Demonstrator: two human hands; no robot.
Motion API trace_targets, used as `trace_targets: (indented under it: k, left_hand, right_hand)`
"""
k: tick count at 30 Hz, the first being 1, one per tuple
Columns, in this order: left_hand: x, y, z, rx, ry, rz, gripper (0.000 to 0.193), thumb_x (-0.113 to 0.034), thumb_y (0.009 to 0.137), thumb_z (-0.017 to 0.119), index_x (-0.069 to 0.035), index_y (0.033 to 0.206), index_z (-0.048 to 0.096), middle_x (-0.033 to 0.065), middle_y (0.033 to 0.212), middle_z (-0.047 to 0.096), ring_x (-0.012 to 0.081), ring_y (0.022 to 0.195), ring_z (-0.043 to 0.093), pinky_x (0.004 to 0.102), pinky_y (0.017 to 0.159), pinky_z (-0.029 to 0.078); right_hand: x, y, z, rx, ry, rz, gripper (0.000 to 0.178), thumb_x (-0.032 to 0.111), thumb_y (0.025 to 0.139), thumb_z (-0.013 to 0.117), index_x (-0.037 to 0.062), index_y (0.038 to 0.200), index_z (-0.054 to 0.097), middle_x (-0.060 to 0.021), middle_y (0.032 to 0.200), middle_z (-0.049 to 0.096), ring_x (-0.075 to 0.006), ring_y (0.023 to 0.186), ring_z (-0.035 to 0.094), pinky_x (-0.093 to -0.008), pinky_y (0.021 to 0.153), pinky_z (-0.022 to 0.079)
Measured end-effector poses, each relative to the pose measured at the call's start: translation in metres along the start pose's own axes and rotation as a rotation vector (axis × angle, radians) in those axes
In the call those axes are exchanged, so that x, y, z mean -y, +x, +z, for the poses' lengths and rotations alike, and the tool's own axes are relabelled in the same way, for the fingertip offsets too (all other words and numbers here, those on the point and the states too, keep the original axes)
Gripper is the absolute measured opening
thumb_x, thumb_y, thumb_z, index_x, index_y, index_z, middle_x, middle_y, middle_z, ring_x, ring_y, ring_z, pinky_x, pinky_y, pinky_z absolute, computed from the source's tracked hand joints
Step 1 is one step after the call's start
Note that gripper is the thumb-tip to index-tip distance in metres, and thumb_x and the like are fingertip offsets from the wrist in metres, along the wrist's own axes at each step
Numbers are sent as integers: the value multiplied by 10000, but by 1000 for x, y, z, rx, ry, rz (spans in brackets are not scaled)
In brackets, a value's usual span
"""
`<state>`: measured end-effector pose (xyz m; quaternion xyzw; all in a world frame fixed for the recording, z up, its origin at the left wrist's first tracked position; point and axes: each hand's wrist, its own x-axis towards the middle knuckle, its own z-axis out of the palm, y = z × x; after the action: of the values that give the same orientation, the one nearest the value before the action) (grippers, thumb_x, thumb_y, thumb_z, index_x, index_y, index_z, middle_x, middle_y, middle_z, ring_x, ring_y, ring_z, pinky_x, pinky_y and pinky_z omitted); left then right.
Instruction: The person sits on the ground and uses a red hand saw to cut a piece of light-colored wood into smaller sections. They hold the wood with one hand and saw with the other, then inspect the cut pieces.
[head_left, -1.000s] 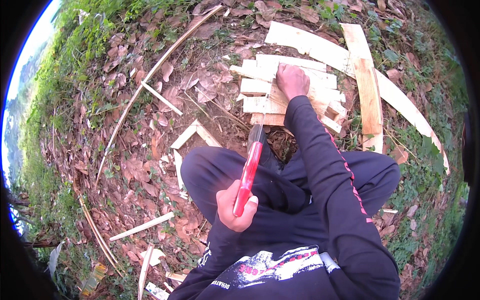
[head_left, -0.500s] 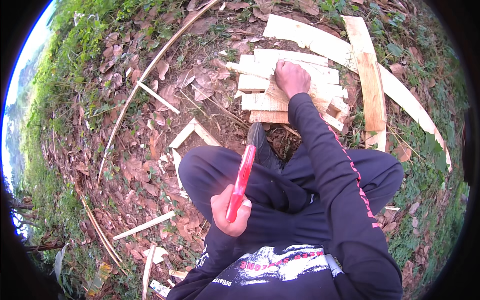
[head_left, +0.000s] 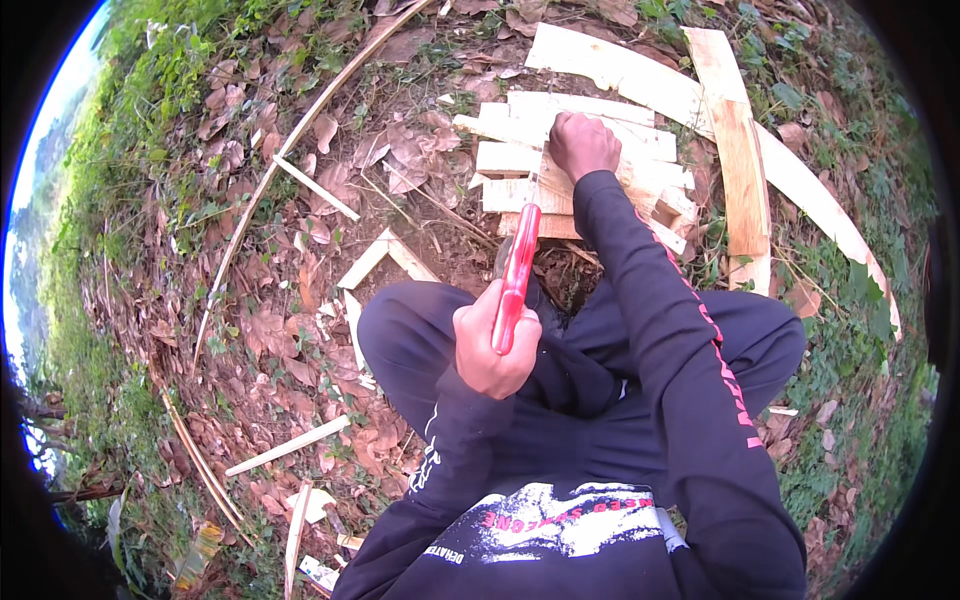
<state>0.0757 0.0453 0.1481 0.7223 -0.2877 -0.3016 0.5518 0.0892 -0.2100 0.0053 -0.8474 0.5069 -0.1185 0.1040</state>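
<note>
My left hand [head_left: 495,340] is closed round the red handle of a hand saw [head_left: 518,270]. Its thin blade shows almost edge-on, running forward to the near left side of a wooden piece [head_left: 553,180] on a pile of pale boards [head_left: 510,195]. My right hand [head_left: 583,145] is a fist pressed down on that wooden piece, with the fingertips hidden beneath it. The boards lie stacked crosswise just beyond my crossed legs.
A long pale plank [head_left: 620,72] curves past the pile, crossed by a shorter board [head_left: 742,170] at the right. Thin wooden strips [head_left: 290,447] and an angled pair of offcuts [head_left: 370,262] lie among dry leaves at the left. Green plants border the ground.
My left hand has pushed the saw forward and slightly right, bringing it up to the board pile. My right hand stays in nearly the same place.
</note>
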Motion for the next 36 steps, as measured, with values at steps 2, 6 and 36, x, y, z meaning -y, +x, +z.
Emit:
trace_targets:
  k: [2, 6, 36]
  left_hand:
    - [3, -18, -13, 0, 4, -2, 43, -12, 778, 559, 25, 782, 536, 93, 549, 519, 210, 437, 538, 296, 481, 411]
    - [3, -42, -30, 13, -6, -17, 45, -8, 771, 543, 36, 781, 542, 58, 549, 526, 148, 451, 537, 278, 489, 416]
    - [-8, -6, -20, 14, -1, 17, 33, 0, 748, 521, 24, 763, 538, 65, 542, 491, 122, 464, 461, 282, 474, 357]
  right_hand:
    - [-2, 0, 2, 7, 26, 30, 375, 248, 872, 451, 36, 676, 690, -224, 701, 669, -402, 673, 670, -490, 680, 532]
    - [-3, 0, -2, 41, 56, 51, 361, 260, 872, 473, 32, 682, 678, -238, 709, 666, -418, 700, 671, -495, 694, 536]
    - [-5, -6, 2, 21, -21, 95, 413, 265, 898, 415, 81, 648, 688, -180, 682, 676, -322, 627, 661, -454, 670, 478]
